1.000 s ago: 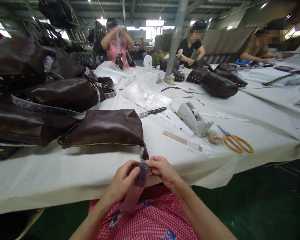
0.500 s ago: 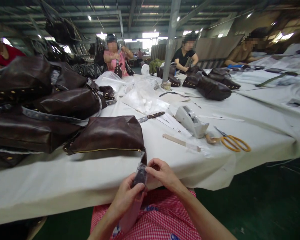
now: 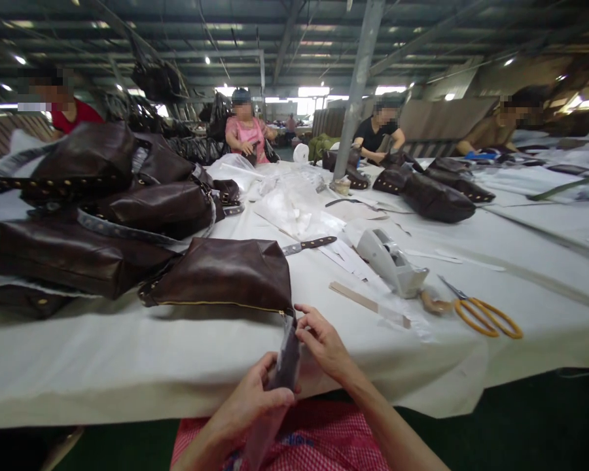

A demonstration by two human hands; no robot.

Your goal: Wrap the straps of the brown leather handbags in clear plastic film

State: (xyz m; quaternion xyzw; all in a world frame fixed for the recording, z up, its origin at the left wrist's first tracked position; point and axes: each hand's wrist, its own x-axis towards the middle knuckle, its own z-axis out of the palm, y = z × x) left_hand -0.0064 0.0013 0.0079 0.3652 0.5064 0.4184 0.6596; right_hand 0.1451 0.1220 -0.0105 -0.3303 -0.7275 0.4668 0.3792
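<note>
A dark brown leather bag (image 3: 226, 271) lies on the white-covered table, its gold zipper along the near edge. From its right corner a dark strap (image 3: 288, 356), wrapped in clear plastic film, hangs down toward my lap. My left hand (image 3: 262, 392) is closed around this strap, thumb on top. Higher up, near the bag's corner, my right hand (image 3: 321, 340) has its fingers bent at the strap's right edge. Its fingertips touch or nearly touch the film; whether they pinch it is hard to see. The loose film end trails below my left hand over a red checked apron (image 3: 319, 428).
More brown bags (image 3: 78, 248) are piled at the left. To the right are a tape dispenser (image 3: 390, 261), orange-handled scissors (image 3: 485, 317), a paper strip (image 3: 368, 304) and a studded strap (image 3: 319, 243). Crumpled plastic (image 3: 294, 203) lies mid-table. A metal post (image 3: 356, 91) rises there; several co-workers sit around.
My right hand has shifted up along the strap toward the bag's corner, and more wrapped strap shows between my hands. The view has tilted and turned slightly left.
</note>
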